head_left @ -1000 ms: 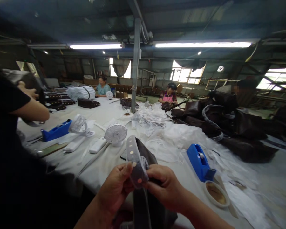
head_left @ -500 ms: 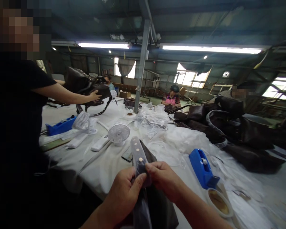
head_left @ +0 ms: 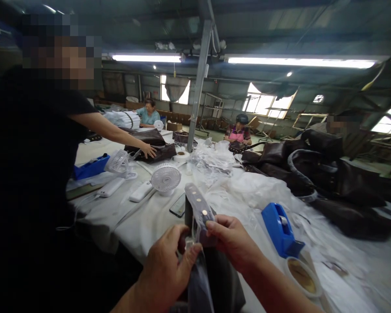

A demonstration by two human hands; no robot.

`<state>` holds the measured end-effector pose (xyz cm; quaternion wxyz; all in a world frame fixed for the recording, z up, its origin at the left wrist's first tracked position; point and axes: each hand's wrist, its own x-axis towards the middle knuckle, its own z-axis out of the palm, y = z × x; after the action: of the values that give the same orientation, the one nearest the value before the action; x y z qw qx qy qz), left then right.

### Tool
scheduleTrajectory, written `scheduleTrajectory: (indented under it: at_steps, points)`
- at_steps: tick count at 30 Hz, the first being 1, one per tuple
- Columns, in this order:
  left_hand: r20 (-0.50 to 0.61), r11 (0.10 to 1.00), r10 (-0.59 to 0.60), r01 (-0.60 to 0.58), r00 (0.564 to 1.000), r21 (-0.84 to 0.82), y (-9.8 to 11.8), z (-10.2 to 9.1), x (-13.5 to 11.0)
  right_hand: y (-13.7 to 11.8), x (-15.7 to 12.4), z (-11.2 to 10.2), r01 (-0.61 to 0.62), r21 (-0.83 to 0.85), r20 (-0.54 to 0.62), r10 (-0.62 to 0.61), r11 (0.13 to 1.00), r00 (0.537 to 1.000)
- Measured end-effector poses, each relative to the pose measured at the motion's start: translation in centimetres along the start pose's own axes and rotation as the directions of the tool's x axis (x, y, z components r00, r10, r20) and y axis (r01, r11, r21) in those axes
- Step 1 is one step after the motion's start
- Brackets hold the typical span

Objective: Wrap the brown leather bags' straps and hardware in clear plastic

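Note:
A dark bag strap (head_left: 195,200) with brass-coloured studs, wrapped in clear plastic film, rises in front of me. My right hand (head_left: 236,241) pinches it between thumb and fingers just below a stud. Lower and to the left, my left hand (head_left: 169,261) is closed on the film-covered strap, its thumb on top and a bit of clear film showing by the fingertips. Under both hands is the dark leather bag (head_left: 224,280), partly hidden by them. A phone (head_left: 177,205) lies just beyond the strap.
To the right stand a blue tape dispenser (head_left: 278,228) and a tape roll (head_left: 302,278). White fans (head_left: 165,178) stand ahead, near crumpled plastic (head_left: 257,187). Dark bags (head_left: 345,182) are piled at right. A co-worker in black (head_left: 42,143) reaches over the table at left.
My hands have moved slightly apart on the strap, which now leans left at its top. The co-worker at left has set a bag down on the table and keeps one hand by it.

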<state>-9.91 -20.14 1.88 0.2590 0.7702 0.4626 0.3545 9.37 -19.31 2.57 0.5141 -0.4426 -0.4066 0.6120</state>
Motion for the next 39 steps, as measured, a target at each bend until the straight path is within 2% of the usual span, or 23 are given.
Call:
scheduleTrajectory:
  at_steps: [2, 4, 6, 8, 9, 11, 14, 16, 20, 22, 24, 27, 32, 36, 39]
  points:
    - [0.029, 0.979, -0.16, 0.162, 0.987, -0.12, -1.0, 0.5, -0.9, -0.1, 0.0, -1.1, -0.018, 0.07, -0.01, 0.019, 0.997, 1.0]
    - [0.164, 0.913, -0.292, 0.326, 0.942, -0.246, -1.7, 1.4, -1.8, -0.2, 0.0, -1.9, -0.039, 0.126, -0.026, 0.043, 0.991, 0.999]
    - [0.358, 0.811, -0.343, 0.466, 0.868, -0.355, -1.7, 2.6, -2.6, -0.2, 0.0, -2.4, -0.047, 0.155, -0.037, 0.053, 0.987, 0.998]
    - [0.504, 0.692, -0.324, 0.563, 0.801, -0.451, -1.1, 3.7, -3.0, -0.2, -0.1, -2.6, -0.043, 0.161, -0.042, 0.05, 0.986, 0.998]
    - [0.541, 0.637, -0.293, 0.583, 0.788, -0.505, -0.6, 4.2, -3.0, -0.2, -0.1, -2.7, -0.039, 0.16, -0.042, 0.047, 0.986, 0.998]
    - [0.55, 0.539, -0.242, 0.582, 0.799, -0.608, 0.5, 5.0, -2.7, -0.3, -0.2, -2.8, -0.037, 0.157, -0.044, 0.045, 0.987, 0.998]
    - [0.517, 0.473, -0.255, 0.572, 0.817, -0.67, 1.9, 5.5, -2.0, -0.6, -0.6, -3.4, -0.028, 0.179, -0.045, 0.037, 0.983, 0.998]
    - [0.486, 0.469, -0.287, 0.563, 0.826, -0.68, 2.5, 5.2, -1.6, -1.0, -1.0, -4.3, -0.009, 0.208, -0.05, 0.02, 0.978, 0.999]
    - [0.339, 0.471, -0.328, 0.463, 0.882, -0.751, 3.4, 3.4, -1.0, -1.3, -1.9, -6.0, 0.03, 0.228, -0.095, -0.008, 0.973, 0.995]
    - [0.243, 0.508, -0.342, 0.396, 0.908, -0.765, 3.9, 2.5, -0.8, -0.9, -2.5, -6.1, 0.037, 0.208, -0.124, -0.011, 0.977, 0.992]
    - [0.192, 0.57, -0.319, 0.35, 0.928, -0.743, 4.4, 2.0, -0.5, -0.3, -3.4, -5.4, 0.061, 0.143, -0.15, -0.039, 0.988, 0.988]
    - [0.229, 0.606, -0.264, 0.345, 0.937, -0.716, 5.1, 2.0, -0.1, 0.8, -4.6, -3.8, 0.159, -0.055, -0.167, -0.166, 0.986, 0.972]
    - [0.322, 0.582, -0.269, 0.419, 0.908, -0.697, 5.4, 3.1, 0.0, 2.8, -5.4, -2.2, 0.238, -0.339, -0.226, -0.324, 0.91, 0.918]
    - [0.253, 0.695, -0.271, 0.371, 0.929, -0.617, 5.1, 3.8, -0.2, 4.4, -5.4, -1.7, 0.345, -0.466, -0.196, -0.476, 0.814, 0.857]
    - [0.195, 0.75, -0.288, 0.347, 0.938, -0.562, 4.9, 4.3, -0.2, 5.4, -5.2, -1.4, 0.399, -0.508, -0.143, -0.532, 0.763, 0.835]
